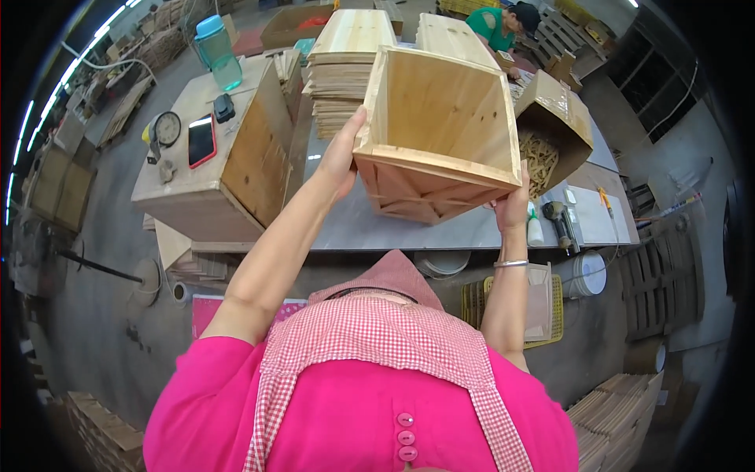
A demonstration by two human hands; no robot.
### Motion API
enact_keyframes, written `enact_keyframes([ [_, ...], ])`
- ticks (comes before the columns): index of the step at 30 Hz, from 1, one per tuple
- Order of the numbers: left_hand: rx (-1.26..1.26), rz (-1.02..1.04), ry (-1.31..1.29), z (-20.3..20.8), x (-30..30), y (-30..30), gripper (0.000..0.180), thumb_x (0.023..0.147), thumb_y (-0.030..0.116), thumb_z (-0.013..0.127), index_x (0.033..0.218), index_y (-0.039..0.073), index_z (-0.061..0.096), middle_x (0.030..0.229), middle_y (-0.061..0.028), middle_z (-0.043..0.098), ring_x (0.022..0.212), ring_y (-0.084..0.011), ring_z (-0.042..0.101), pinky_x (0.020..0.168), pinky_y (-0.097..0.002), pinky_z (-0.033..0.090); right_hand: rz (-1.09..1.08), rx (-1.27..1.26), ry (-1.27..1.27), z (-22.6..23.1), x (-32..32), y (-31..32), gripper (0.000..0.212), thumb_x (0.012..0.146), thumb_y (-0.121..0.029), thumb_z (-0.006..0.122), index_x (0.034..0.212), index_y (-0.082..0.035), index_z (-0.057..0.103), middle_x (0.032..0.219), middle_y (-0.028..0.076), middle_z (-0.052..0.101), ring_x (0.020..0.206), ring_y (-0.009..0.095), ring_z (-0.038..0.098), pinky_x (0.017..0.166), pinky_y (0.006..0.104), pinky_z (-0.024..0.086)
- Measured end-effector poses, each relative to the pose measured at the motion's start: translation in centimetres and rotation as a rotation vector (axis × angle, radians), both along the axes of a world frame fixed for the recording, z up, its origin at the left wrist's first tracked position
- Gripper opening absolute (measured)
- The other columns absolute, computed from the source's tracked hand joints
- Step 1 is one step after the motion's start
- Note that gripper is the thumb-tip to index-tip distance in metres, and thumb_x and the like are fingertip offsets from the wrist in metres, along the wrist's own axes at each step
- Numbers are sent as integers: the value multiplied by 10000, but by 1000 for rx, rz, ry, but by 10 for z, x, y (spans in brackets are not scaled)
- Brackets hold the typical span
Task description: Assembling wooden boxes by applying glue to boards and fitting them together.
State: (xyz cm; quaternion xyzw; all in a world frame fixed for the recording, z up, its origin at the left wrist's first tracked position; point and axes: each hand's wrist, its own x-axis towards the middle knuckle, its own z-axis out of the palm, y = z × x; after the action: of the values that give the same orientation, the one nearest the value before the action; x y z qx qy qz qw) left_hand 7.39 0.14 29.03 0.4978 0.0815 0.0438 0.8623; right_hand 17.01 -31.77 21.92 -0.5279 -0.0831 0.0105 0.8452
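Between my hands is an open wooden box point(440, 169), its opening tipped toward me and crossed slats on its near side. My left hand point(343, 153) grips its left edge, fingers partly hidden behind the wall. At the lower right corner, my right hand point(513, 200) is closed on the box, with most of its fingers out of sight. Just behind the box rises a stack of wooden panels point(344, 75). To the right of my right hand, a cardboard box point(557, 110) lies tilted with many small wooden pieces point(538, 161) inside.
A grey worktable point(330, 228) spans the front. On its right lie a white bottle point(534, 228), a nail gun point(558, 220) and an orange-handled tool point(605, 200). At left, a wooden cabinet point(255, 169) bears a phone point(202, 141) and a teal bottle point(220, 55). A co-worker point(499, 27) sits across.
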Motion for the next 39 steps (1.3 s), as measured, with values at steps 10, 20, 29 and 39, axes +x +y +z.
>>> enact_keyframes([
  [10,25,72,100,-7,18,17,507,1032,497,535,1313,86,630,1194,-48,678,1065,-164,613,948,-358,462,-257,-669,-571,86,2,17,394,1065,-292,498,1143,39,697,1038,101,697,1007,181,643,931,317,485],
  [20,121,58,87,-10,31,47,162,975,248,666,985,98,727,996,-11,713,898,-120,644,853,-321,488,443,-1061,-933,133,-44,177,276,901,-125,696,1170,-76,732,875,157,661,799,325,657,745,377,530],
  [29,-769,-199,-248,-59,-13,71,193,1017,133,588,1137,-13,549,859,-12,584,737,-109,565,855,-305,485,402,-1100,-989,130,-43,181,328,909,-82,691,1235,-111,721,790,139,642,674,282,622,656,351,506],
  [39,1048,375,-365,-64,-56,-10,761,922,-12,462,1602,6,120,1053,-266,603,880,-394,613,878,-467,494,364,-1099,-938,126,-46,184,316,893,-65,711,1208,-91,735,779,135,657,656,248,623,644,335,503],
])
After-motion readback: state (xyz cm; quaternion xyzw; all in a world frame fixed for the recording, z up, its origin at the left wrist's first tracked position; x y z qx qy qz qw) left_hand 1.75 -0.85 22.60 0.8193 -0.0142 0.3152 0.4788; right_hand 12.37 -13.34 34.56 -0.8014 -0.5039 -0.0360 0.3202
